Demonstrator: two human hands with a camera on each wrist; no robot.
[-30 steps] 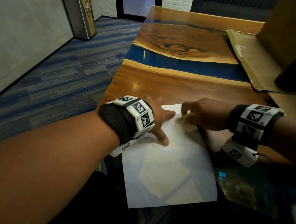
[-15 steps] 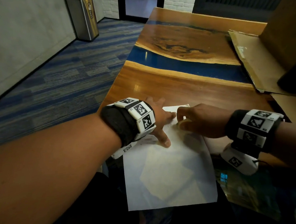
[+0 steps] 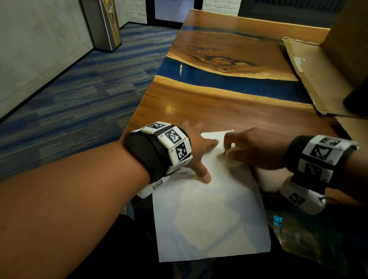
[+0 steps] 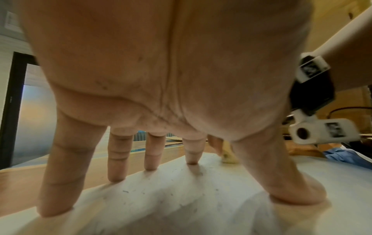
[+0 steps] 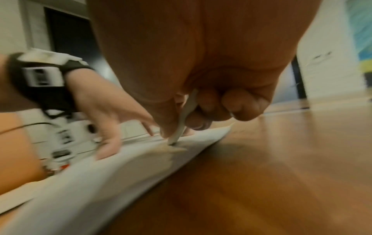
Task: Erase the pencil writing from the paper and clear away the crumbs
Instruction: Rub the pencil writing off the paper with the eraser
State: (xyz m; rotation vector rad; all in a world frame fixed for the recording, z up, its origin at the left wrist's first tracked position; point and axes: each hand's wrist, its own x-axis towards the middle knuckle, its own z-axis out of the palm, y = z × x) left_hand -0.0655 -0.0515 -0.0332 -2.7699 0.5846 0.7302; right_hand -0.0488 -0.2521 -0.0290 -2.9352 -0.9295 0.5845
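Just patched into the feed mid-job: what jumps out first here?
The white paper lies at the near edge of the wooden table, hanging over it. The left hand presses spread fingers on its far left part; beside it the right hand pinches a pale eraser against the sheet's far end.

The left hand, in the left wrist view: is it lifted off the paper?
No. The left hand presses its spread, straight fingers down on the paper, with the fingertips touching the sheet.
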